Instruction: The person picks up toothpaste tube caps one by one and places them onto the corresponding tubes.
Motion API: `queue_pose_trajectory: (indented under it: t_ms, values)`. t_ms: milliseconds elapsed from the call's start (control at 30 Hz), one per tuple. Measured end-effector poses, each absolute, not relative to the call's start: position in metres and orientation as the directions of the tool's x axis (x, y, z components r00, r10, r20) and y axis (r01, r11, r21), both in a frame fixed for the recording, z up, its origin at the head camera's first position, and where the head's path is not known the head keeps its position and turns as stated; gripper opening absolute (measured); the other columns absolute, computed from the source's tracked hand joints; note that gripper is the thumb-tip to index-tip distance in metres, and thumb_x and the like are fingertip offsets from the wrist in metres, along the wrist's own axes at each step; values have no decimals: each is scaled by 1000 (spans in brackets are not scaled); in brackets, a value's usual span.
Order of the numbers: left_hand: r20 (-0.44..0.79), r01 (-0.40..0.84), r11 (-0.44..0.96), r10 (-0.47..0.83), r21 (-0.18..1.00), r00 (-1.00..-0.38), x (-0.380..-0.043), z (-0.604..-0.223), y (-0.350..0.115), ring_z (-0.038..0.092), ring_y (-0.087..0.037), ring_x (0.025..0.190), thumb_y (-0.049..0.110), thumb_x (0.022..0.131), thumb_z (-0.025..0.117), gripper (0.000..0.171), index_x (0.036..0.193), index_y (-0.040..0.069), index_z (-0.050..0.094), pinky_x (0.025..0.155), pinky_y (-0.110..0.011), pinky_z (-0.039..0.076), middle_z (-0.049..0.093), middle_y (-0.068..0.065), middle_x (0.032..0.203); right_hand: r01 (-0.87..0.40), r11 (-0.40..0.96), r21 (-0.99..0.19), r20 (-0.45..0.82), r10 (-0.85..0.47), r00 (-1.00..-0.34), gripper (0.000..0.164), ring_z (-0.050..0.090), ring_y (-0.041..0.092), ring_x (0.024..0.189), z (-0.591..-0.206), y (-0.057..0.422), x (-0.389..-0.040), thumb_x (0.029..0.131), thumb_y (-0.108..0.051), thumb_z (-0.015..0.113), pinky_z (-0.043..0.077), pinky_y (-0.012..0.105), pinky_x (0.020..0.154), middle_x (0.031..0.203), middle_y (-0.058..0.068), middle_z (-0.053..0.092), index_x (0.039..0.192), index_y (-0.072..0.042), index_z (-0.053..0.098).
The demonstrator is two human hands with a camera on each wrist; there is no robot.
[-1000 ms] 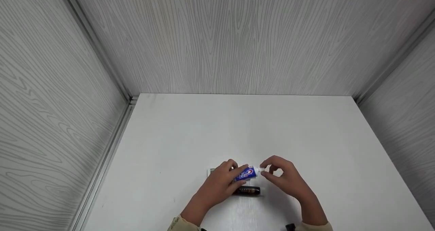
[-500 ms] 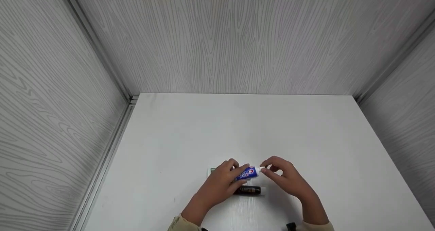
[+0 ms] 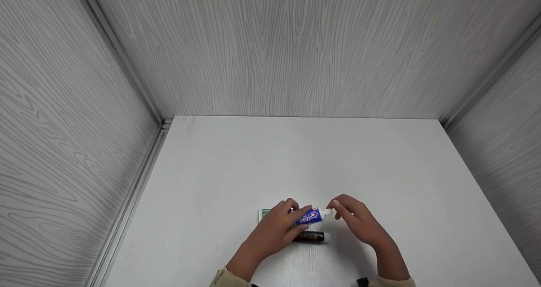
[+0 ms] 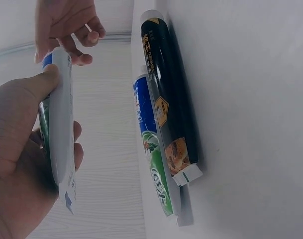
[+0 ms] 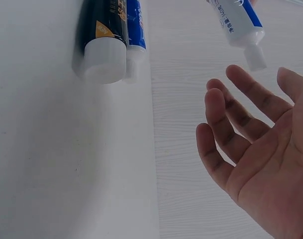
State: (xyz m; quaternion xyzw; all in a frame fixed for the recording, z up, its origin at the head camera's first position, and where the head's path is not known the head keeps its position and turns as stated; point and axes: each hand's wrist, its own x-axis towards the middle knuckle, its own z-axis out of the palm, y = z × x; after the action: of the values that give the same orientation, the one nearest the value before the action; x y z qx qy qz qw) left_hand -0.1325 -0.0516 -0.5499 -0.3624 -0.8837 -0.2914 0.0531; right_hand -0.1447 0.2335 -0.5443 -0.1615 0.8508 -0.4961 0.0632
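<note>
My left hand grips a blue-and-white toothpaste tube between thumb and fingers, raised over the table. Its white cap points toward my right hand. The right wrist view shows that hand's fingers loosely bent and spread just off the cap, holding nothing. Below the held tube lie a black toothpaste tube with a white cap and, alongside it, a blue-and-green toothpaste tube. In the head view my left hand hides most of these two.
The white table runs back to a wood-grain panel. Similar panels stand at the left and right sides, with a metal rail along the left edge.
My right thumb and fingertips have come off the tube's cap, and the thumb has lifted. My left hand keeps its grip on the tube, almost unmoved.
</note>
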Motion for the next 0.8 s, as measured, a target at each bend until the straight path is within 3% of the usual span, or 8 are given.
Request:
queue_pose_trajectory:
  t_ms: [200, 300, 400, 600, 800]
  values:
    - [296, 663, 573, 606, 482, -739, -131, -549, -51, 54, -11, 100, 41, 108, 61, 49, 154, 22, 59, 87, -28, 54, 60, -2, 119, -320, 408, -855, 184, -338, -923, 13, 67, 20, 87, -543, 236, -142, 110, -18, 61, 57, 35, 84, 111, -1, 71, 112, -23, 72]
    - [283, 656, 579, 606, 485, -744, -131, -550, -51, 54, -11, 101, 41, 108, 61, 49, 154, 23, 59, 88, -28, 54, 60, -1, 120, -403, 397, -825, 266, -357, -895, 20, 66, 16, 87, -542, 237, -141, 102, -10, 72, 57, 31, 84, 111, -5, 71, 113, -27, 71]
    - [274, 650, 582, 605, 489, -747, -131, -550, -51, 54, -11, 102, 41, 108, 61, 49, 155, 24, 58, 89, -28, 54, 59, -1, 120, -459, 371, -807, 318, -382, -868, 27, 66, 16, 87, -542, 236, -140, 96, -2, 77, 57, 31, 82, 111, -2, 71, 112, -23, 71]
    - [263, 642, 579, 606, 501, -751, -131, -552, -50, 54, -10, 103, 41, 108, 61, 50, 156, 26, 56, 90, -28, 54, 59, 1, 122, -443, 356, -823, 295, -398, -869, 24, 66, 19, 86, -545, 237, -141, 93, 1, 79, 57, 31, 81, 109, 1, 72, 110, -14, 72]
    - [262, 644, 579, 608, 500, -750, -130, -551, -50, 55, -10, 105, 43, 109, 60, 50, 156, 27, 56, 92, -28, 55, 59, 0, 122, -395, 398, -828, 242, -383, -892, 16, 66, 19, 93, -545, 236, -140, 96, -9, 79, 56, 30, 84, 108, -6, 72, 108, -19, 73]
